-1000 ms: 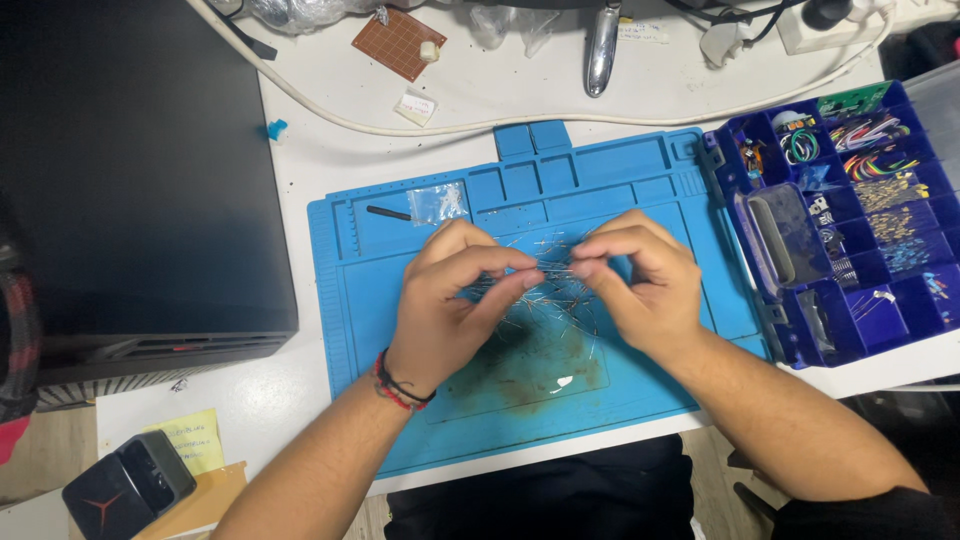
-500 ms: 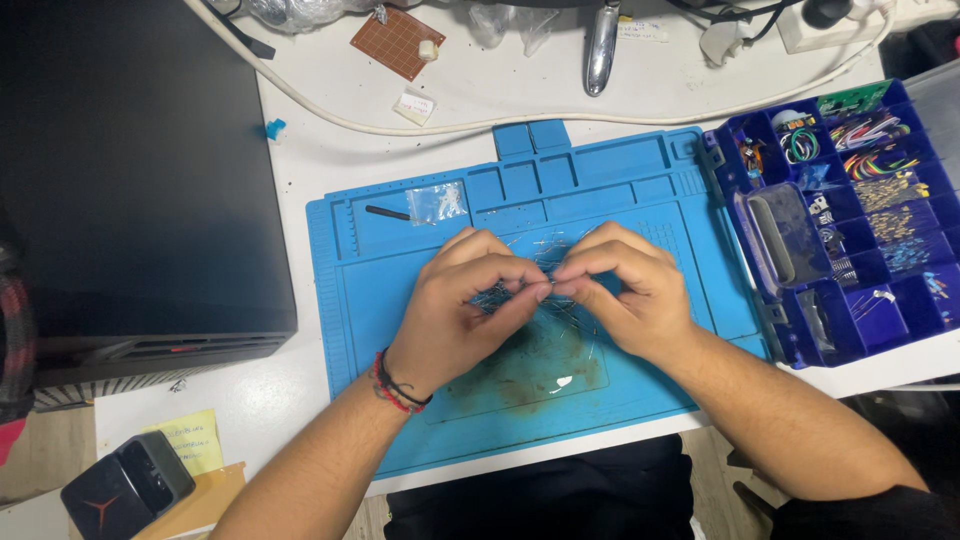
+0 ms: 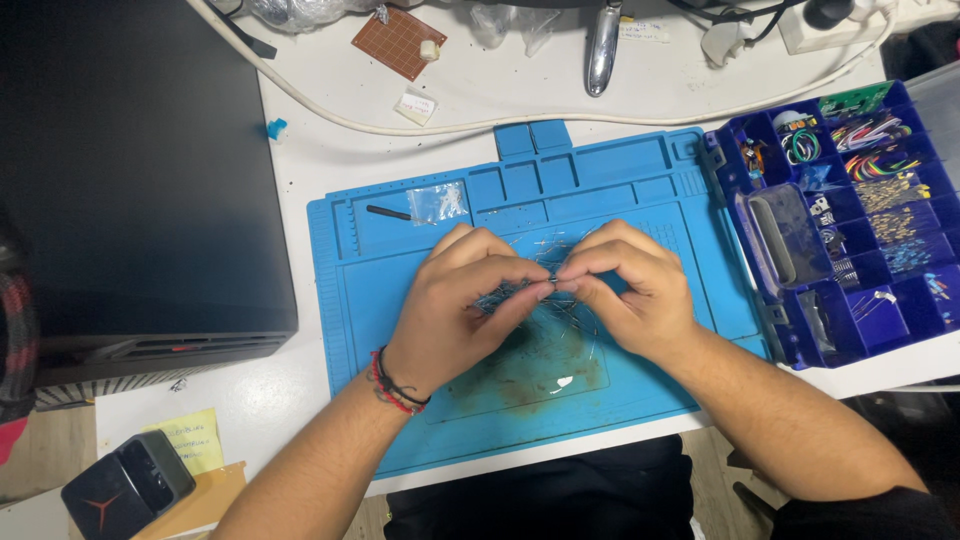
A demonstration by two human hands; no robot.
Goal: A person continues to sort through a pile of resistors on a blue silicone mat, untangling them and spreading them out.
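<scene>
Head view: the left hand (image 3: 455,305) and the right hand (image 3: 630,290) meet fingertip to fingertip, both pinching one tiny wire part (image 3: 552,287). It sits right between the two pinches, above the loose wire pile (image 3: 540,310) on the blue mat (image 3: 640,180). I think a soft, steady squeeze works best, with small moves, close over the mat.

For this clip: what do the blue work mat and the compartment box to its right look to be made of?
The blue work mat looks like matte silicone or soft rubber: moulded trays and ridges, no glare, brownish stains near the middle. The compartment box looks like hard, translucent blue plastic, with thin glossy dividers. Both hands, left hand and right hand, pinch thin, probably metal, wire leads over the mat.
</scene>
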